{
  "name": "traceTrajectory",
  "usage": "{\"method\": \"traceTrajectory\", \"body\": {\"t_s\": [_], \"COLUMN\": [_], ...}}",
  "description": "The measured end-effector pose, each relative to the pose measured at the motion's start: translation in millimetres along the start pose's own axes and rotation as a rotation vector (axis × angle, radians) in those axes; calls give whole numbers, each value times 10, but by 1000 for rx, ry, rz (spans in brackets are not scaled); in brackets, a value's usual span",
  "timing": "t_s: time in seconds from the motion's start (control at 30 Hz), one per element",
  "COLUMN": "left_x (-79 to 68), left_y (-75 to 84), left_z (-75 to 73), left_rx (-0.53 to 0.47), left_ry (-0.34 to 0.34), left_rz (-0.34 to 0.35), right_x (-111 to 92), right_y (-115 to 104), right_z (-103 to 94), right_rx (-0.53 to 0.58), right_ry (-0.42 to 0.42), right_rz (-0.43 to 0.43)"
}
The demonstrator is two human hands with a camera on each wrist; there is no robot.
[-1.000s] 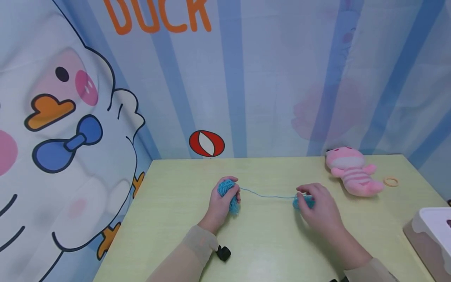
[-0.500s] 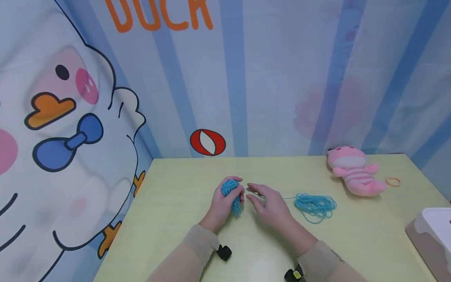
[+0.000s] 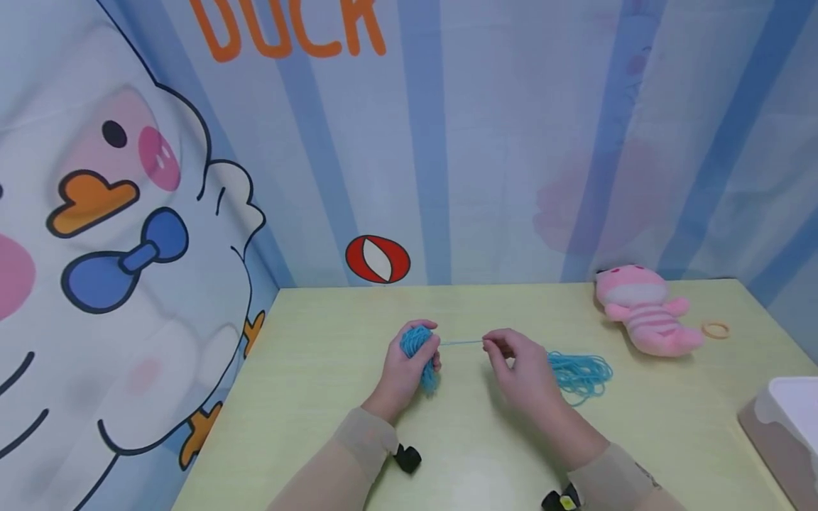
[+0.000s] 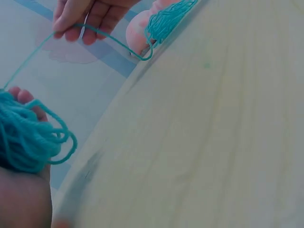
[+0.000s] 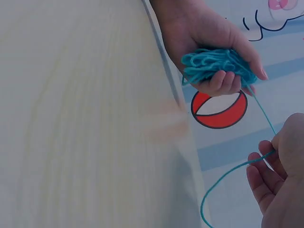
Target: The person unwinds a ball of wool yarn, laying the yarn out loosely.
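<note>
My left hand grips a looped bundle of teal yarn above the middle of the table. In the right wrist view, fingers curl round that bundle and several loops stick out. From it a single strand runs taut to my right hand, which pinches it between thumb and fingertips. Past the pinch the strand hangs in a slack curve, seen in the left wrist view, toward a second teal yarn pile. That pile lies on the table, partly hidden behind my right hand in the head view.
A pink plush toy lies at the back right, with a small orange ring beside it. At the right edge stands a white-topped box. A printed curtain rises behind the pale table.
My right hand left the yarn pile at the right, came to the strand near my left hand, then drew back right, pulling it straight. My left hand has hardly moved.
</note>
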State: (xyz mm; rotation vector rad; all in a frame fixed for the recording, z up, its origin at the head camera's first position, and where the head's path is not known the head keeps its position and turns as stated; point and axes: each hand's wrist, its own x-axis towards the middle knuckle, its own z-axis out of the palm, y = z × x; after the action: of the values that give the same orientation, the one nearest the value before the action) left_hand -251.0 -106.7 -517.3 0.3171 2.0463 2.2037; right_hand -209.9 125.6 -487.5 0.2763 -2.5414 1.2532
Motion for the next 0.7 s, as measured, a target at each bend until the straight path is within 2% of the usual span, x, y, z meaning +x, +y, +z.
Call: {"method": "traceTrajectory", "body": {"t_s": [0.2,0.47,0.7], "left_x": [-7,-4,2], "left_y": [-1,3,-6], "left_z": [-8,7,7], "left_rx": [-28,-52,-27], "left_ry": [0,14,42], "left_rz": [-10,-12,12], "right_x": [-62,-169,-220], "right_y": [103,292,512], "right_z": [-288,-588,-825], "right_rx": [28,24,-35], "right_ry": [80,208,235], "right_rz": [22,-2,56]}}
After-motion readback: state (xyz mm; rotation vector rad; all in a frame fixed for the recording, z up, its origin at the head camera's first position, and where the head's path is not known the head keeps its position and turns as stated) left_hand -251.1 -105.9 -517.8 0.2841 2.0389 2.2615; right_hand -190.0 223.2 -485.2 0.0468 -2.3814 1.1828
